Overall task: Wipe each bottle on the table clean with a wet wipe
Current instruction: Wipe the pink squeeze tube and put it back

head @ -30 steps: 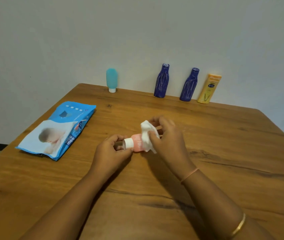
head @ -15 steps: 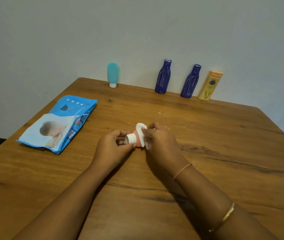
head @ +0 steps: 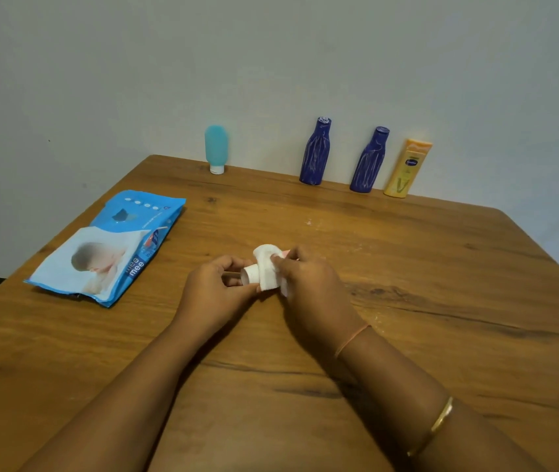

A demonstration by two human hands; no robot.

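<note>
White wet wipe (head: pixel 268 269) was pinched under the fingers (head: pixel 276 265) of the right hand (head: pixel 312 294) and wrapped around a small pink bottle (head: pixel 286 254), of which only a sliver of pink body showed past the wipe. The left hand (head: pixel 215 294) closed its fingers on the bottle's white cap (head: pixel 250 274), so that the bottle lay roughly level between the two hands, just above the wooden counter (head: pixel 441 284) near its middle. Both sets of fingers were thus clamped, the right on the wipe and bottle, the left on the cap end.

Farther out, a blue pack of wet wipes (head: pixel 107 247) lay flat on the counter to the left of the hands. Along the far edge, against the wall, stood four more bottles: a teal travel bottle (head: pixel 216 148) resting on its white cap, two dark blue bottles (head: pixel 315 153) (head: pixel 370 161) side by side, and a yellow lotion bottle (head: pixel 407 168) just beside the second of these.

Progress, as judged from this arrangement: the pink bottle was mid-wipe. Whether any of the four standing bottles had been cleaned could not be told from their surfaces. If none had, most of the task remained.
</note>
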